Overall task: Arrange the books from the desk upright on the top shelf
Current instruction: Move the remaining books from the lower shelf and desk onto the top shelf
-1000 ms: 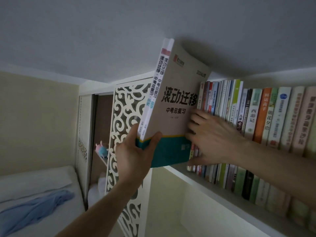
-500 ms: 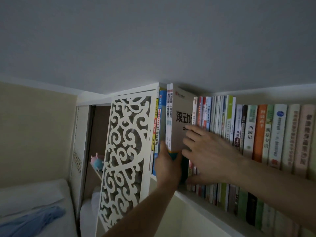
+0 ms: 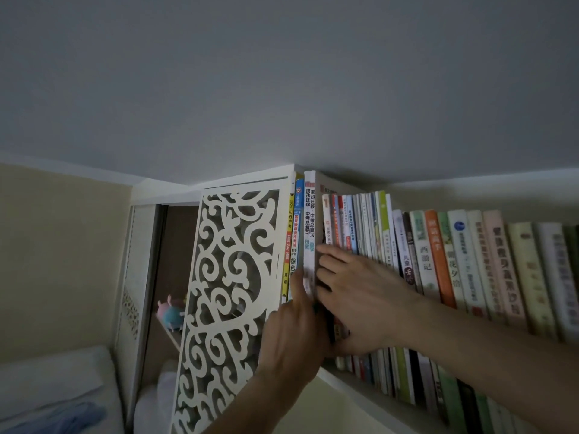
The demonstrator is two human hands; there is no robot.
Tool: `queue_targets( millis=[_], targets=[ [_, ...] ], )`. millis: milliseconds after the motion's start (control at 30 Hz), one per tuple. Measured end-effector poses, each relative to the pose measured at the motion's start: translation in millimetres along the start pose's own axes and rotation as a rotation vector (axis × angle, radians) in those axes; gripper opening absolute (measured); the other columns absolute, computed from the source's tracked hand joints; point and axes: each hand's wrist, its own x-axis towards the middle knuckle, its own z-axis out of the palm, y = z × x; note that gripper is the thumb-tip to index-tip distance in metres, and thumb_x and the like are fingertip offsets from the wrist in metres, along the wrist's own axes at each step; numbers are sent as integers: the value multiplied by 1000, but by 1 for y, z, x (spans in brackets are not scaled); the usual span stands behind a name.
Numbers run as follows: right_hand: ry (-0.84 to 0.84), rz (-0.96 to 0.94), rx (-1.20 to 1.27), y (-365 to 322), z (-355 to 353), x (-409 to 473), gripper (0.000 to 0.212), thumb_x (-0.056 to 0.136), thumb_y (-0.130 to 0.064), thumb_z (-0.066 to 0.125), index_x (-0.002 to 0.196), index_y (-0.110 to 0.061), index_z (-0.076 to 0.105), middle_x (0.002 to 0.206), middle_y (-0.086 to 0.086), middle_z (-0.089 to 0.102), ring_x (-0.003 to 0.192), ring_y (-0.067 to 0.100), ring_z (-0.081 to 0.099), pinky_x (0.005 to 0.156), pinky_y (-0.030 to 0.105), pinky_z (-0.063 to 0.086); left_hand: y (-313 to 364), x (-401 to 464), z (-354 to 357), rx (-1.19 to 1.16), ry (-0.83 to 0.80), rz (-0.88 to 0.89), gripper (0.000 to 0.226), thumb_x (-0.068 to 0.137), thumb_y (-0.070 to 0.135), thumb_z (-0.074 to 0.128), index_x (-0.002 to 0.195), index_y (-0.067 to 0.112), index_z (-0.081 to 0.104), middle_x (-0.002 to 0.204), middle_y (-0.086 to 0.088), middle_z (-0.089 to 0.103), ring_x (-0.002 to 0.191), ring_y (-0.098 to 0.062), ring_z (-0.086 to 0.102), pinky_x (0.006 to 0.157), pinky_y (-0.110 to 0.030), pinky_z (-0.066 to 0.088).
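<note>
On the top shelf (image 3: 354, 382), the white book (image 3: 309, 227) stands tall, almost all the way in, between the blue book (image 3: 299, 227) and the row. The left hand (image 3: 291, 336) pinches its spine low down. The right hand (image 3: 360, 296) lies flat, holding the row (image 3: 438, 255) back, I think.

The tall white book (image 3: 309, 233) stands straight up on the top shelf (image 3: 360, 389), squeezed between a blue book (image 3: 298, 227) and the long row of books (image 3: 438, 264).
</note>
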Motion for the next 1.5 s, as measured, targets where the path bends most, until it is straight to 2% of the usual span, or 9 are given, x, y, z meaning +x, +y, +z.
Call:
queue_targets(
  millis=[133, 267, 333, 500, 767, 967, 1100, 1200, 1500],
  targets=[
    [14, 2, 66, -1, 4, 11, 93, 78, -86, 45, 105, -2, 75, 108, 14, 71, 114, 30, 60, 123, 50, 27, -10, -3, -8, -101, 24, 86, 35, 101, 29, 44, 131, 19, 32, 104, -21, 69, 36, -14, 49, 33, -32, 48],
    [19, 36, 113, -3, 6, 11, 89, 80, -83, 45, 115, -6, 72, 116, 11, 69, 120, 29, 57, 125, 48, 25, -13, 2, -6, -156, -29, 6, 85, 96, 23, 70, 146, 29, 1, 99, -15, 72, 40, -15, 55, 39, -35, 53],
    [80, 84, 188, -5, 7, 11, 83, 78, -79, 53, 123, -11, 62, 119, 7, 63, 121, 26, 54, 122, 48, 32, -19, 0, -1, -12, -62, 22, 104, 80, 24, 87, 152, 12, 13, 115, -18, 72, 33, -8, 47, 31, -26, 47],
    [144, 184, 259, -5, 7, 12, 93, 70, -79, 59, 143, -24, 44, 130, 3, 53, 128, 25, 48, 119, 50, 35, -29, 3, -13, -124, -53, -114, 83, 104, 55, 41, 156, 33, -21, 97, 5, 69, 68, -8, 64, 71, -26, 59],
    [67, 189, 169, -5, 12, 14, 102, 71, -83, 53, 152, -22, 41, 140, 8, 54, 136, 31, 46, 120, 54, 29, -34, -4, -20, -185, 15, -186, 77, 103, 22, 54, 163, 36, 8, 145, 2, 32, 123, -8, 45, 100, -17, 47],
    [109, 200, 130, -5, 9, 14, 91, 69, -78, 61, 140, -22, 53, 128, 7, 61, 127, 29, 52, 118, 50, 26, -37, -10, -2, -214, 96, -130, 85, 69, 10, 92, 146, 20, 56, 118, -2, 63, 94, -13, 69, 73, -19, 61],
    [106, 205, 191, -5, 7, 13, 85, 70, -75, 62, 137, -25, 51, 127, 4, 59, 127, 28, 50, 121, 51, 30, -28, -7, -13, -302, 62, -84, 69, 98, 21, 67, 157, 25, 33, 131, 12, 63, 104, -3, 68, 89, -17, 57],
    [125, 208, 217, -4, 5, 11, 86, 69, -73, 63, 137, -24, 46, 127, 1, 57, 127, 25, 48, 121, 50, 32, -29, 0, -15, -429, 10, -212, 41, 106, 28, 47, 142, 26, 27, 104, 7, 71, 78, -7, 71, 74, -25, 61],
    [153, 196, 179, -2, 10, 14, 79, 71, -79, 60, 120, -18, 58, 123, 4, 60, 124, 27, 50, 120, 51, 33, -31, -20, -49, -494, 155, -344, 29, 97, 30, 64, 117, 31, 43, 82, 18, 63, 73, 4, 69, 56, -21, 59]
  ],
)
